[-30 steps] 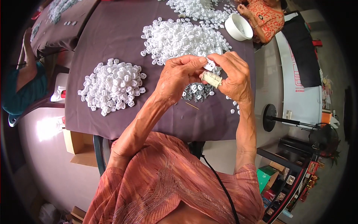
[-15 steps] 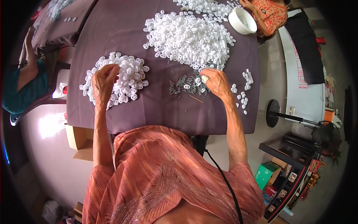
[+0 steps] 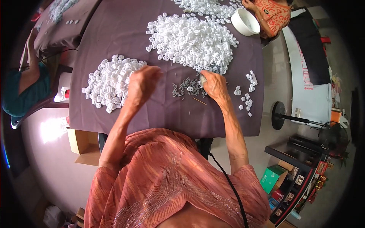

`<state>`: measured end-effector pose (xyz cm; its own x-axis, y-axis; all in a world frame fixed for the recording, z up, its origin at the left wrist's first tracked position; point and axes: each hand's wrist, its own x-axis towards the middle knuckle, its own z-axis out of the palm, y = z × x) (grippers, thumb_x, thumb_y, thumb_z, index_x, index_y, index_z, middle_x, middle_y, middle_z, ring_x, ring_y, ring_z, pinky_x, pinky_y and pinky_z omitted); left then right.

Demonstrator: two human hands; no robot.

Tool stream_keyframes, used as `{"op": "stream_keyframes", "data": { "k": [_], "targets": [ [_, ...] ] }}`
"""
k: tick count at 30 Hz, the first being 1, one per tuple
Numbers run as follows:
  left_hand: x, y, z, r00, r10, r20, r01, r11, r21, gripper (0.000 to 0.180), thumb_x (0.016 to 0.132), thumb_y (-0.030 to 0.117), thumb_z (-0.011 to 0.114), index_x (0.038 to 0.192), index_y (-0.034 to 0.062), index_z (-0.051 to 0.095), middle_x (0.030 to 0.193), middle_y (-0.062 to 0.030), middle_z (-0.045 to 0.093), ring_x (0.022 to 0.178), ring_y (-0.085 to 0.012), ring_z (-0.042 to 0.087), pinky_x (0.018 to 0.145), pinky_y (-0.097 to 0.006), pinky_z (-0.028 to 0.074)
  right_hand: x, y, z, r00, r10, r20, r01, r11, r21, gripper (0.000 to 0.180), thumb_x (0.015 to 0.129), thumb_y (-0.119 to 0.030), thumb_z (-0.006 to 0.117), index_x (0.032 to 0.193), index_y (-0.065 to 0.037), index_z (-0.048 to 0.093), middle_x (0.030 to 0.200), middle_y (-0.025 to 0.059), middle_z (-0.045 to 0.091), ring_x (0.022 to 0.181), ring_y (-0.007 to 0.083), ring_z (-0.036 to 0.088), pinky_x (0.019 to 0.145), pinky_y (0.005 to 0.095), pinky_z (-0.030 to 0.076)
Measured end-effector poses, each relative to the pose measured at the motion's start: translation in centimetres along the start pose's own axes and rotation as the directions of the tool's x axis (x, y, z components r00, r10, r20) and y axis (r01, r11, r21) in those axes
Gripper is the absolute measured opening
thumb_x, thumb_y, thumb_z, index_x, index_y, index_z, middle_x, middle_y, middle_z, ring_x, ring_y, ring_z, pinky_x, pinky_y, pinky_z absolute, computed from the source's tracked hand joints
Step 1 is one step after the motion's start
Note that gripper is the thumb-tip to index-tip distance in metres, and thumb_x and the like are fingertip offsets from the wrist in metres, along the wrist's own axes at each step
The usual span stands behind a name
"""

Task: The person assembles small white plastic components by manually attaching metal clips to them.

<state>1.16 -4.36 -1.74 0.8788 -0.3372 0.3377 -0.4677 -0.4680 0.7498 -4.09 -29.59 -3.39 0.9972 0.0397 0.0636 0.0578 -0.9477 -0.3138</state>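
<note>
My left hand [image 3: 143, 84] hovers at the right edge of a smaller heap of small white oval plastic pieces [image 3: 108, 81]. Motion smears its fingers, so what they hold, if anything, does not show. My right hand [image 3: 215, 86] is closed in a pinch, with something pale at its thumb [image 3: 202, 79] that I cannot make out. Beside that hand lies a scatter of thin grey pins or springs [image 3: 186, 89], with a loose white piece [image 3: 189, 89] on top. Just beyond is a large heap of the same white pieces [image 3: 190, 40], many showing two holes.
A thin wooden stick [image 3: 199, 101] lies near the grey bits. Several white pieces [image 3: 247, 100] sit at the right of the brown-covered table [image 3: 159, 117]. A white bowl [image 3: 245, 22] stands at the far right by a co-worker in orange [image 3: 272, 15]. Another person's teal sleeve [image 3: 26, 89] shows left.
My left hand has moved right, from over the smaller heap to its right edge. My right hand has shifted slightly left and stays closed.
</note>
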Motion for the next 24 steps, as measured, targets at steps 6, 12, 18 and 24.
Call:
{"op": "stream_keyframes", "data": {
  "k": [6,12,18,24],
  "targets": [
    [0.8,0.1,4.9,0.986,0.049,0.157,-0.052,0.999,0.011,0.014,0.072,0.009,0.063,0.083,0.001,0.063,0.074,-0.0109,0.06,0.063,-0.0269,0.059,0.057,-0.034,0.047,0.8,0.0,0.5,1.0,-0.003,-0.017,0.003,1.0,0.013,0.027,0.066,0.0,0.047,0.087,-0.005,0.063,0.074,0.0174,0.061,0.068,0.0343,0.059,0.063,0.0401,0.047],
    [0.8,-1.2,6.4,0.995,0.053,0.083,-0.062,0.992,0.109,0.017,0.068,0.01,0.063,0.085,0.005,0.061,0.078,-0.0105,0.057,0.077,-0.0283,0.056,0.065,-0.038,0.046,-0.2,1.3,-0.4,0.989,0.01,-0.15,0.006,0.995,0.101,0.027,0.064,0.001,0.048,0.087,-0.003,0.061,0.078,0.0177,0.061,0.071,0.0334,0.059,0.062,0.039,0.047],
    [1.1,-1.2,7.3,0.999,0.043,-0.013,-0.037,0.951,0.307,0.026,0.064,0.008,0.067,0.09,0.0061,0.062,0.09,-0.0067,0.058,0.086,-0.0267,0.053,0.073,-0.036,0.045,-0.1,0.1,0.6,0.985,0.052,-0.167,-0.067,0.994,-0.086,0.026,0.064,0.003,0.047,0.085,-0.004,0.059,0.073,0.0135,0.05,0.069,0.0349,0.054,0.062,0.0416,0.044],
    [0.1,-0.9,9.0,0.973,0.225,0.06,-0.232,0.955,0.185,0.026,0.066,0.011,0.064,0.091,0.0077,0.058,0.096,-0.0058,0.054,0.09,-0.0263,0.048,0.072,-0.038,0.04,1.2,-0.9,0.0,0.974,-0.123,-0.19,0.109,0.991,-0.084,0.025,0.063,0.001,0.05,0.085,-0.005,0.059,0.072,0.0124,0.05,0.069,0.0324,0.052,0.062,0.0407,0.043]
  ]
}}
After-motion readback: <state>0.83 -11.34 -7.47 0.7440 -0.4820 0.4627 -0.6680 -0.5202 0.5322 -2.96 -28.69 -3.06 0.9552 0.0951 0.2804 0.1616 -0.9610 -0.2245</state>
